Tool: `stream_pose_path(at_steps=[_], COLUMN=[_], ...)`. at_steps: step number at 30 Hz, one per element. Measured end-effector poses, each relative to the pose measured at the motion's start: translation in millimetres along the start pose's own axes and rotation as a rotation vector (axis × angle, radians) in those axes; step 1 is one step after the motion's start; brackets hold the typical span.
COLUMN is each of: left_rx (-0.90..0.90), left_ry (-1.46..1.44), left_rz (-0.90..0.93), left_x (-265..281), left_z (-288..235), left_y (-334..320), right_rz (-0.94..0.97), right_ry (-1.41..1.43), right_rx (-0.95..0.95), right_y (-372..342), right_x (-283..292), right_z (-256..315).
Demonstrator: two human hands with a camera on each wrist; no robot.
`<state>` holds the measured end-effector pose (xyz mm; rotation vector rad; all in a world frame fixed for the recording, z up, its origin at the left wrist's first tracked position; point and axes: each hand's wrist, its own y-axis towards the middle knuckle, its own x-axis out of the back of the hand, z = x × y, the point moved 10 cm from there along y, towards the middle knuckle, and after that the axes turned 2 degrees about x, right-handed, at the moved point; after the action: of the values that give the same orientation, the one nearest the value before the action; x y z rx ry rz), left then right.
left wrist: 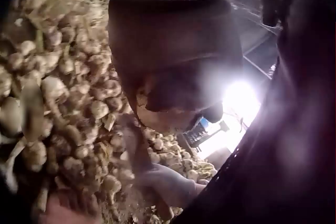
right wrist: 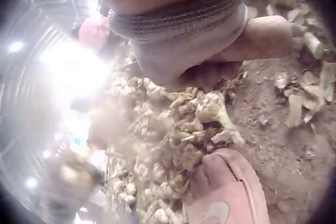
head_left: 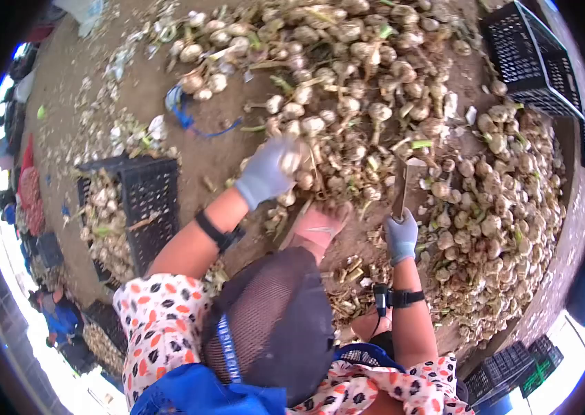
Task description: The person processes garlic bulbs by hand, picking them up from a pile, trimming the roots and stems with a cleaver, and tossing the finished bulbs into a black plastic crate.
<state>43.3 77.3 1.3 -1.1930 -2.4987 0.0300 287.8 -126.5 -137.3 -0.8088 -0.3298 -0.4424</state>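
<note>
Two gloved hands: left (head_left: 265, 178) holds a round garlic bulb (head_left: 290, 162), right (head_left: 401, 237) a cylindrical handle (right wrist: 269, 37).

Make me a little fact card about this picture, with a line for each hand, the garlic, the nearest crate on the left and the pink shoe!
Left hand: gloved, fingers holding a blurry garlic bulb
Right hand: gloved, gripping a wooden-handled tool
Garlic: one big heap ahead of the foot, another pile on the right
Crate: black plastic crate on the left, with garlic inside
Shoe: pink open-toed sandal, between the hands
Also there: blue strap on the ground
</note>
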Motion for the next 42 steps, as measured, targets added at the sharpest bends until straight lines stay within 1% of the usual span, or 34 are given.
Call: stream_pose_path(at_steps=[1, 2, 3, 4, 5, 6, 7, 8, 9, 10, 11, 12, 13, 14, 16, 17, 19, 20, 21, 23, 24, 25, 27, 29, 31, 32, 34, 35, 36, 37, 38, 40, 41, 42], left_rx=[0.171, -0.228, -0.615, -0.603, -0.468, -0.338, -0.158, -0.014, 0.392, 0.634, 0.611, 0.657, 0.701, 0.71, 1.008, 1.012, 1.004, 1.042, 1.045, 0.908, 0.795, 0.798, 0.497, 0.185, 0.187, 0.224, 0.163, 0.164, 0.408, 0.64, 0.633, 1.135, 1.119, 1.008], left_ry=[-0.05, 0.019, 0.072, 0.065, 0.032, 0.005, -0.028, 0.222, 0.14, 0.301, 0.602, 0.834, 1.064, 1.056, 1.04, 1.039, 0.892, 0.938, 0.944, 0.735, 0.653, 0.66, 0.465, 0.485, 0.999, 1.051, 1.159, 1.188, 1.049, 0.893, 0.898, 1.152, 1.146, 1.211], left_rz=[-0.225, -0.257, -0.292, -0.307, -0.207, -0.103, -0.192, -0.403, -0.505, -0.597, -0.68, -0.656, -0.625, -0.627, -0.361, -0.362, -0.384, -0.431, -0.432, -0.437, -0.644, -0.649, -0.85, -0.966, -1.133, -1.145, -1.17, -1.169, -1.14, -1.098, -1.096, -0.706, -0.697, -0.859], left_x=[20, 13, 2, 8, 11, 14, 41, 89, 129, 165, 204, 231, 242, 242, 236, 232, 218, 212, 209, 194, 193, 195, 213, 256, 302, 332, 384, 403, 429, 445, 443, 429, 421, 411], left_z=[22, -37, -97, -106, -102, -91, -39, -4, 46, 88, 125, 170, 195, 192, 204, 208, 224, 208, 208, 208, 176, 150, 85, 76, 18, 15, 5, 8, 41, 67, 62, 91, 84, 51], left_y=[5, 21, 15, 15, 34, 52, 64, 59, 51, 34, 27, 19, 11, 10, 5, 2, -4, -10, -11, -10, -19, -32, -56, -106, -179, -222, -305, -351, -399, -428, -430, -434, -406, -357], right_rz=[0.017, 0.021, 0.03, 0.09, 0.127, 0.141, 0.152, 0.146, 0.15, 0.157, 0.156, 0.16, 0.169, 0.193, 0.204, 0.211, 0.212, 0.231, 0.253, 0.264, 0.264, 0.27, 0.263, 0.271, 0.224, 0.224, 0.227, 0.221, 0.253, 0.255, 0.252, 0.234, 0.215, 0.218], right_ry=[0.006, 0.073, 0.117, 0.037, 0.06, 0.059, 0.061, 0.064, -0.014, -0.097, -0.101, -0.084, -0.07, 0.027, 0.033, 0.046, 0.024, 0.054, 0.083, 0.069, 0.058, 0.063, 0.008, 0.072, -0.012, 0.025, 0.047, 0.027, 0.101, 0.115, 0.115, 0.154, 0.152, 0.149], right_rx=[0.0, 0.074, 0.139, 0.157, 0.09, 0.128, 0.164, 0.169, 0.216, 0.262, 0.257, 0.247, 0.239, 0.151, 0.161, 0.167, 0.196, 0.184, 0.17, 0.175, 0.181, 0.184, 0.178, 0.194, 0.216, 0.225, 0.224, 0.215, 0.161, 0.162, 0.158, 0.182, 0.177, 0.178], right_y=[-5, -12, -20, -6, -16, -26, -33, -36, -40, -42, -43, -44, -45, -48, -45, -43, -36, -35, -35, -35, -35, -35, -34, -30, -28, -19, 0, 6, 8, 8, 9, 4, 1, -4], right_x=[-13, -24, -26, -40, -45, -47, -46, -41, -39, -38, -38, -37, -36, -39, -47, -51, -56, -60, -63, -63, -63, -63, -56, -47, -37, -38, -36, -35, -36, -39, -38, -36, -33, -32], right_z=[-2, 16, 26, -5, 6, 25, 38, 42, 47, 51, 49, 46, 44, 42, 39, 33, 23, 25, 26, 33, 37, 42, 45, 43, 52, 34, -7, -18, -22, -25, -28, -29, -27, -21])
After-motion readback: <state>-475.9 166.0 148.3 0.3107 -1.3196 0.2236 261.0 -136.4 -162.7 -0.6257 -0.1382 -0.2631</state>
